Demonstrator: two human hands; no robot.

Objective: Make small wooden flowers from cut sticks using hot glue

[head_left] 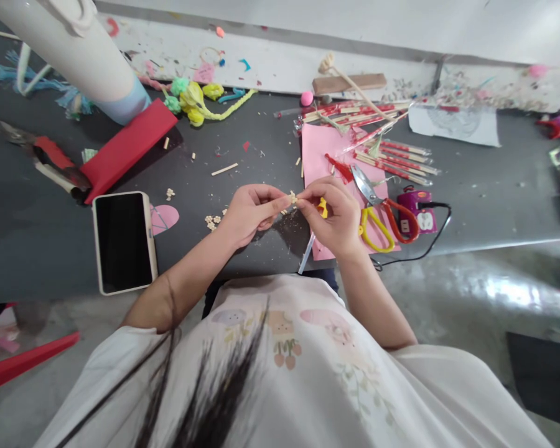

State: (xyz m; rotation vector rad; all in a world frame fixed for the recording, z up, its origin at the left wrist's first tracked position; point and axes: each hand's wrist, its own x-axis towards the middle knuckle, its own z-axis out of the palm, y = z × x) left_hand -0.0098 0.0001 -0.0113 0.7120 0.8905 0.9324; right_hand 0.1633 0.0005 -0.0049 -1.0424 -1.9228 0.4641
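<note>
Between the fingertips of both hands is a small cream-coloured flower-shaped piece (293,197). My left hand (254,214) pinches it from the left, thumb and forefinger pressed together. From the other side my right hand (332,208) pinches it too. Several similar small flower-shaped pieces (212,221) lie on the dark table (256,261) by my left wrist, partly hidden. Another such piece (170,194) is farther left. Pink paper (317,149) lies beneath my right hand, and scissors with red and yellow handles (378,211) are just beside it.
On the left are a phone (124,242), a red box (130,149), pliers (51,158) and a tall white-and-blue flask (93,68). Red-and-cream stick bundles (396,158) and a purple device (417,211) with a black cord are at right. Yellow yarn (196,102) lies behind.
</note>
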